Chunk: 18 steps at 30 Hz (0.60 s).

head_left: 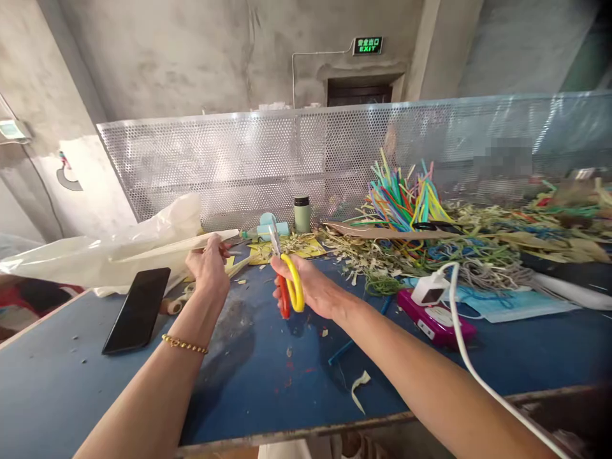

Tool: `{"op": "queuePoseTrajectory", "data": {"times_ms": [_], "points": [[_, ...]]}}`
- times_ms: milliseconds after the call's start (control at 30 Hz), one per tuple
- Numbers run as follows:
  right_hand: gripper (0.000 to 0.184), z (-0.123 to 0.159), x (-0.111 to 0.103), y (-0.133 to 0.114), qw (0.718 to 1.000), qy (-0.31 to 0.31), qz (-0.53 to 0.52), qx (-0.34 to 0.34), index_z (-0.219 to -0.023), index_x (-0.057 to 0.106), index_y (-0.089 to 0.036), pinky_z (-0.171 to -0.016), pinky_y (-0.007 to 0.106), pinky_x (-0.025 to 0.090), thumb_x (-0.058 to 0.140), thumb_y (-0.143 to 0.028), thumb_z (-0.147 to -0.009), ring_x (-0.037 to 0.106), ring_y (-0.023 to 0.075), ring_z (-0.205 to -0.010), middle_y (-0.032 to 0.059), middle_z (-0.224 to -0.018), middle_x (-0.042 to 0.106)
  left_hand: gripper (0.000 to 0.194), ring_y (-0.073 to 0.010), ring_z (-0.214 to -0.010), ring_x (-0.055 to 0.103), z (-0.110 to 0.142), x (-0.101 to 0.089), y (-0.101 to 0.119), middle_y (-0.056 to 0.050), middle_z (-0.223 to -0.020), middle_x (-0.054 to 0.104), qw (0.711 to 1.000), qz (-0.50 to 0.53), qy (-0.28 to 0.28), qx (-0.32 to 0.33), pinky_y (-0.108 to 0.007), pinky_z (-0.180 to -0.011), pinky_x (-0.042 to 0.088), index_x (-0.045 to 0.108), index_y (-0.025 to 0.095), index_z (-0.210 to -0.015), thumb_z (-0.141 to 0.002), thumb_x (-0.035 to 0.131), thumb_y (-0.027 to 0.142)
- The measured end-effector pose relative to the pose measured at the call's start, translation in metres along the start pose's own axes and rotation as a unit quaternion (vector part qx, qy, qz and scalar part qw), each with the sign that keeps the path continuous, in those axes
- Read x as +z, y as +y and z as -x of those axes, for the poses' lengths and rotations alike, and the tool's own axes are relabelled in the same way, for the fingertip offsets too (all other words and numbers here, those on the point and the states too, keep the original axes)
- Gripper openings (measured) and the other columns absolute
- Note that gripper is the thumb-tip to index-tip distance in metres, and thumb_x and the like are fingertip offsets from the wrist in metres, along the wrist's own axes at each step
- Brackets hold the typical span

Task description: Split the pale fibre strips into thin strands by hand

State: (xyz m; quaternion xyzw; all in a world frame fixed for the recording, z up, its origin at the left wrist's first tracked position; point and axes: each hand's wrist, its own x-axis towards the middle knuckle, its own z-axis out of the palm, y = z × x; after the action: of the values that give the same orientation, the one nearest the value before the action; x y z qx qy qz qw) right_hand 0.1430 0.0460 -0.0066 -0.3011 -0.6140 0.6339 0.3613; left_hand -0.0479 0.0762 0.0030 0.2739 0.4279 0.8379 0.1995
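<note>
My right hand [306, 284] is closed around a pair of scissors [292, 287] with one yellow and one red handle loop; the blades point up and away from me. To the left, my left hand [209, 264] pinches a long pale strip [176, 247], like dried husk or leaf, which runs off leftward over a clear plastic sheet [95, 255]. A short gap separates the blades from the strip. Small cut scraps and a yellow sheet [261, 254] lie behind the scissors.
A black phone [137, 311] lies left of my left arm. On the right are a purple power strip [435, 319] with a white charger, a blue face mask [516, 306] and heaped dried strips [363, 255]. Colourful stems [411, 197], a green jar [302, 215] and a perforated metal screen [239, 166] stand behind.
</note>
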Motion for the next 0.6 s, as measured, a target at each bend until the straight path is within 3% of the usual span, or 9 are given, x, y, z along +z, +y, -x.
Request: {"op": "queuePoseTrajectory", "data": {"times_ms": [167, 300, 400, 600], "points": [[0.062, 0.005, 0.017, 0.003, 1.000, 0.011, 0.013, 0.020, -0.101, 0.044, -0.021, -0.046, 0.025, 0.055, 0.074, -0.066, -0.069, 0.063, 0.0137, -0.055, -0.0038, -0.068, 0.056, 0.015, -0.0075, -0.045, 0.045, 0.018, 0.008, 0.000, 0.005, -0.051, 0.053, 0.997, 0.054, -0.038, -0.044, -0.020, -0.045, 0.034, 0.058, 0.015, -0.069, -0.062, 0.068, 0.024], [0.061, 0.009, 0.024, 0.003, 0.998, 0.012, 0.060, 0.015, -0.104, 0.044, -0.022, -0.035, 0.018, 0.045, 0.069, -0.069, -0.073, 0.060, 0.0118, -0.045, -0.0055, -0.060, 0.056, 0.014, -0.0083, -0.045, 0.046, 0.036, 0.013, 0.004, 0.005, -0.050, 0.053, 0.994, 0.065, -0.066, -0.054, -0.021, -0.045, 0.034, 0.059, 0.014, -0.069, -0.063, 0.069, 0.022], [0.062, 0.007, 0.024, 0.008, 0.994, 0.034, 0.100, 0.014, -0.105, 0.045, -0.022, -0.028, 0.016, 0.037, 0.058, -0.076, -0.076, 0.054, 0.0105, -0.037, -0.0077, -0.052, 0.051, 0.013, -0.0080, -0.044, 0.044, 0.047, 0.015, 0.003, 0.005, -0.047, 0.052, 0.993, 0.053, -0.083, -0.065, -0.022, -0.044, 0.031, 0.057, 0.015, -0.064, -0.064, 0.069, 0.022], [0.063, 0.000, 0.017, 0.020, 0.992, 0.068, 0.110, -0.005, -0.103, 0.046, -0.023, -0.028, 0.017, 0.040, 0.048, -0.081, -0.077, 0.052, 0.0105, -0.035, -0.0094, -0.049, 0.048, 0.018, -0.0070, -0.044, 0.043, 0.060, 0.017, -0.003, 0.006, -0.048, 0.053, 0.986, 0.076, -0.110, -0.098, -0.022, -0.045, 0.032, 0.056, 0.015, -0.062, -0.062, 0.073, 0.022]]}}
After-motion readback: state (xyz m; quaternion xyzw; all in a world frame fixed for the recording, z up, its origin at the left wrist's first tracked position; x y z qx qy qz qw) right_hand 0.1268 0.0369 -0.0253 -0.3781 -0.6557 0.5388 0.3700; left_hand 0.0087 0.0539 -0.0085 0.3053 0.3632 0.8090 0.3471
